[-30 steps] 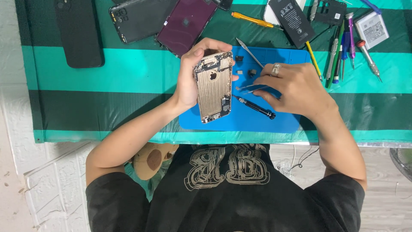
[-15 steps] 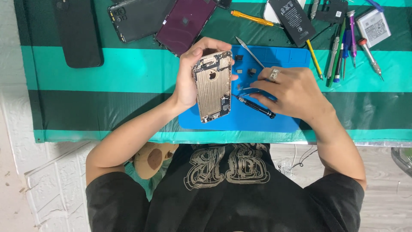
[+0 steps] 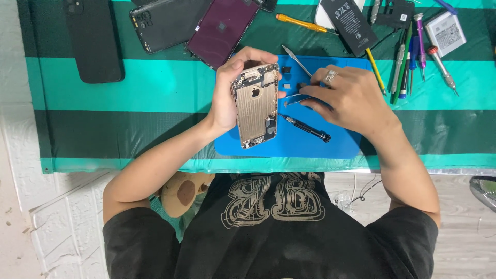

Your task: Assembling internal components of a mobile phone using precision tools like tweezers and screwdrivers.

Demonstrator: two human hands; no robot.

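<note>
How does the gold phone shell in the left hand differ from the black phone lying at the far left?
The gold shell is held up off the blue mat by the left hand; the black phone lies flat on the striped cloth, untouched. The shell's inside is exposed; the black phone looks closed. Both are phone-shaped.

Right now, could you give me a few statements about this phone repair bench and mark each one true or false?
1. The left hand holds the opened phone above the blue mat. True.
2. The right hand holds the black screwdriver. False: it lies on the mat; the hand holds tweezers.
3. A ring is on the right hand. True.
4. The orange-handled tool lies on the mat. False: it lies on the green cloth beyond it.
</note>
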